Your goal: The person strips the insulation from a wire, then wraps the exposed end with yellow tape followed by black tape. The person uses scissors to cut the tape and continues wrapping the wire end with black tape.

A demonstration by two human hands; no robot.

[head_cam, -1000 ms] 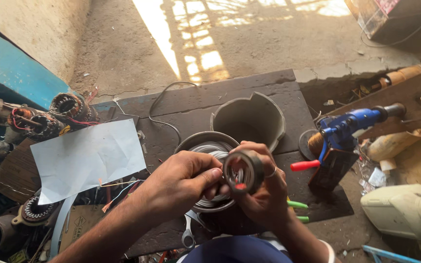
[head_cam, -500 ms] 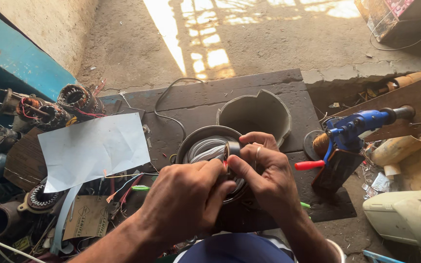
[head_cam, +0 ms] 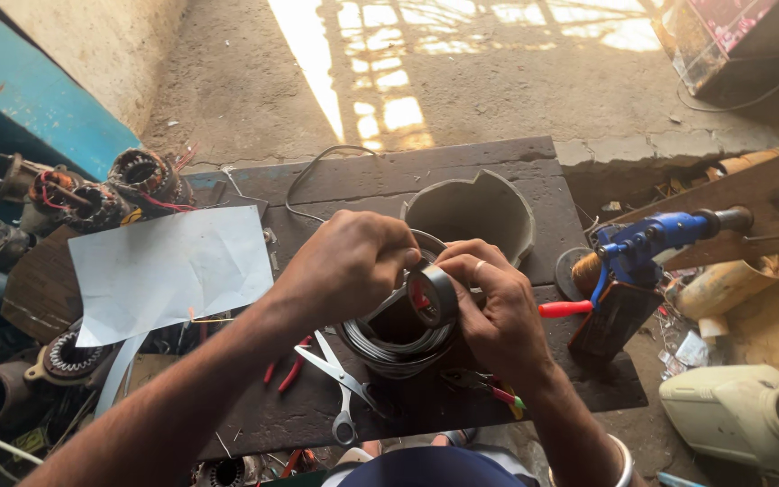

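A roll of black tape (head_cam: 436, 294) sits between my two hands above a round metal motor housing (head_cam: 396, 343) on the dark wooden board (head_cam: 462, 185). My right hand (head_cam: 489, 307) grips the roll from the right side. My left hand (head_cam: 353, 266) pinches the tape at the roll's upper left edge with fingertips closed. A short grey strip of tape runs down from the roll toward the housing. A broken grey plastic bucket (head_cam: 472, 212) stands just behind my hands.
Scissors (head_cam: 343, 383) and red-handled pliers (head_cam: 286, 370) lie on the board near my left forearm. A white paper sheet (head_cam: 169, 266) lies at left, with wound motor stators (head_cam: 142, 176) behind it. A blue hand-crank winder (head_cam: 651, 243) and white jug (head_cam: 750, 410) stand at right.
Both hands moved slightly up and apart, so the tape roll shows again between them. The camera view shifted a little; the housing stays in place.
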